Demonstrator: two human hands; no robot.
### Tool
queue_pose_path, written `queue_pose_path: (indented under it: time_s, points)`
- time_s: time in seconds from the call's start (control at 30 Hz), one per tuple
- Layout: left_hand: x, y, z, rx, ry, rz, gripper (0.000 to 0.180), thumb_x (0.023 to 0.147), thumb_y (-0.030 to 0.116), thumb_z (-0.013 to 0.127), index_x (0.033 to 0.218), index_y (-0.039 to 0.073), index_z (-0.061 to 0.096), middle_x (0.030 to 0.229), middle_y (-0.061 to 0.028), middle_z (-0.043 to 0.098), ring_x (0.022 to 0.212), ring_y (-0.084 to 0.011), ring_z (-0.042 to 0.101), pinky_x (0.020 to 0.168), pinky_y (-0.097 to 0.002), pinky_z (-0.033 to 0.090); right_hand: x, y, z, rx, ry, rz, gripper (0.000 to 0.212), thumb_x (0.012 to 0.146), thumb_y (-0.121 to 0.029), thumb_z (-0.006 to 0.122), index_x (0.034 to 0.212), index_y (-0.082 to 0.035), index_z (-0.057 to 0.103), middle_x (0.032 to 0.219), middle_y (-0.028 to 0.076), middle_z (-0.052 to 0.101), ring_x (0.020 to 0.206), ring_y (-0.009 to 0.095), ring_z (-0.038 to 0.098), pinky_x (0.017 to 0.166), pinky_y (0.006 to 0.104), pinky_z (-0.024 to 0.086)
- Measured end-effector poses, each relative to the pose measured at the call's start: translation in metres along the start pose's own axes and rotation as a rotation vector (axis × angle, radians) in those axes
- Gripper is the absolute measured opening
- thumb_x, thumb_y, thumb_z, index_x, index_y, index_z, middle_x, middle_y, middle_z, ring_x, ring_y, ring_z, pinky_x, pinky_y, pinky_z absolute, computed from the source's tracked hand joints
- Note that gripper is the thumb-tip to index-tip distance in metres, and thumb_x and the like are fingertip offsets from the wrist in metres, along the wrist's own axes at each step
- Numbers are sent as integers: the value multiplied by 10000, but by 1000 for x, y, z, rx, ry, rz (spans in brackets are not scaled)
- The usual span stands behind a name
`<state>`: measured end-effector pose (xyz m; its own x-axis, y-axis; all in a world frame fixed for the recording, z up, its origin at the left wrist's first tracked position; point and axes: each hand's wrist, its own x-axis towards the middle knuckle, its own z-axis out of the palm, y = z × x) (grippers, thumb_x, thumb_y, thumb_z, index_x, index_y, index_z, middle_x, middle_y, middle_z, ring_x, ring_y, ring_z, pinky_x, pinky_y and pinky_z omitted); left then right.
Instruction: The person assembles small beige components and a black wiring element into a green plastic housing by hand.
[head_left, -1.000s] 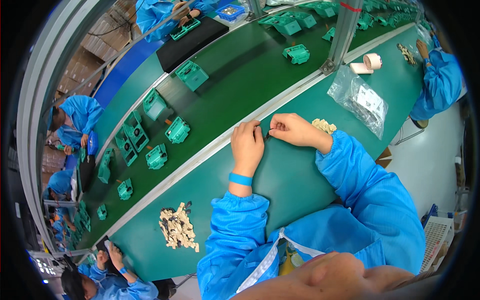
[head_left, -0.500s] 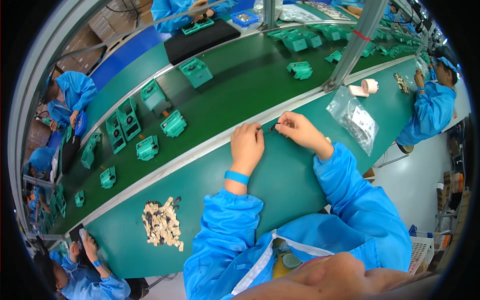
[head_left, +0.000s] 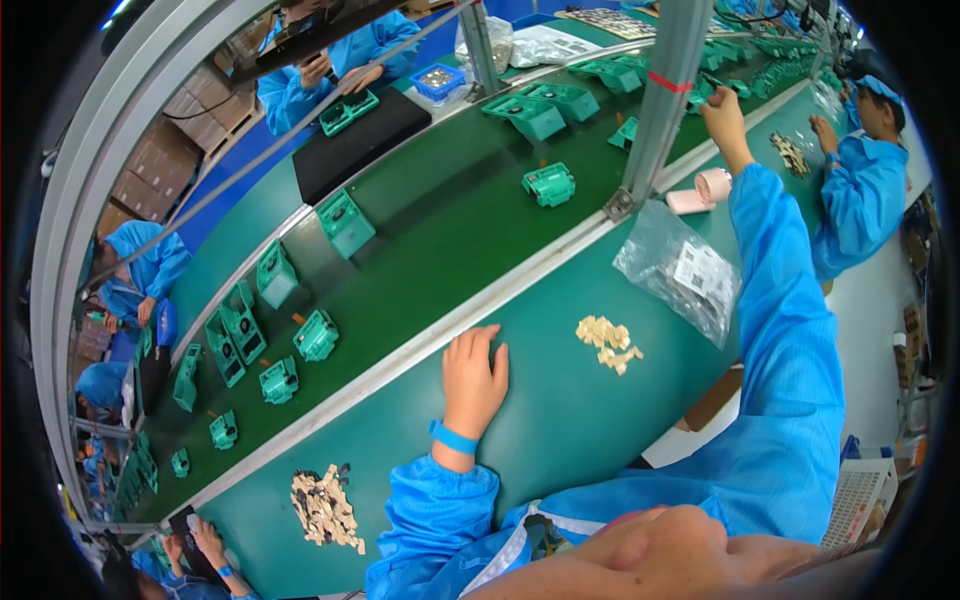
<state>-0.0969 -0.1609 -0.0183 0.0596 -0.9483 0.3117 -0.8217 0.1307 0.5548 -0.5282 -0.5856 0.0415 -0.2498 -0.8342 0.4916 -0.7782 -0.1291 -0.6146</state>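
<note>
My left hand (head_left: pixel 476 378) lies on the green worktop (head_left: pixel 540 430), palm down with its fingers stretched out, close to the belt's metal edge; nothing shows in it. My right arm reaches far forward and right. My right hand (head_left: pixel 727 118) is over the conveyor belt, its bent fingers at a green plastic housing (head_left: pixel 702 92); the hand hides part of the grip. Another green housing (head_left: pixel 624 134) sits behind the metal post, and a green housing with an orange tab (head_left: pixel 549 186) lies nearer. Small beige pieces (head_left: pixel 608 342) form a pile between my arms.
A pile of beige and black pieces (head_left: pixel 325 505) lies left. Beside my right sleeve are a clear plastic bag (head_left: pixel 680 275) and pink round parts (head_left: pixel 712 186). A metal post (head_left: pixel 665 100) rises at the belt edge. Several co-workers in blue sit around the belt (head_left: pixel 430 240).
My right hand has left the spot beside my left hand, moving forward and right over the belt. The small dark piece it pinched no longer shows. The beige pile is uncovered. The view has shifted.
</note>
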Motion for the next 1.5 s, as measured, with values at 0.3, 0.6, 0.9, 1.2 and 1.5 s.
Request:
queue_pose_path:
  time_s: [0.3, 0.6, 0.9, 1.2, 1.5]
  points:
    - [0, 5, -4, 37, -49, -66, 266, 909, 121, 690, 1163, 46, 666, 1120, -138, 653, 1050, -350, 603, 914, -454, 478, 52, 105, 116, 0, -269, -149, 804, 846, -399, 746, 1474, 9, 452, 1340, 273, 626, 1249, 464, 591, 1034, 479, 491]
    - [-10, 6, -14, -93, 5, -8, 238, 910, 89, 694, 1139, 28, 674, 1106, -153, 661, 1032, -368, 615, 892, -451, 497, 65, 74, -13, 93, 143, 194, 873, 819, -401, 834, 1495, 4, 461, 1231, 239, 667, 1123, 333, 666, 945, 419, 531]
    - [-120, 57, -111, -312, -52, -124, 171, 943, 66, 693, 1104, 9, 705, 1065, -149, 712, 981, -314, 686, 855, -389, 541, -257, -183, -165, 618, -929, 158, 709, 850, -107, 779, 1473, -15, 454, 1289, 104, 642, 885, 171, 650, 807, 303, 528]
    - [-153, 60, -125, -279, 144, -411, 172, 942, 41, 688, 1104, -13, 703, 1061, -152, 716, 969, -285, 697, 872, -365, 535, -369, -285, -28, 509, -1726, -405, 738, 921, -146, 762, 1533, -20, 369, 1280, 107, 637, 1059, 173, 645, 867, 325, 529]
    - [-128, 62, -124, -157, 99, -203, 473, 815, 113, 821, 1250, 32, 653, 1309, -157, 626, 1177, -355, 578, 990, -428, 477, -408, -257, -89, 817, -1083, 29, 206, 947, -127, 708, 1094, -17, 614, 1136, 89, 651, 986, 161, 633, 892, 303, 505]
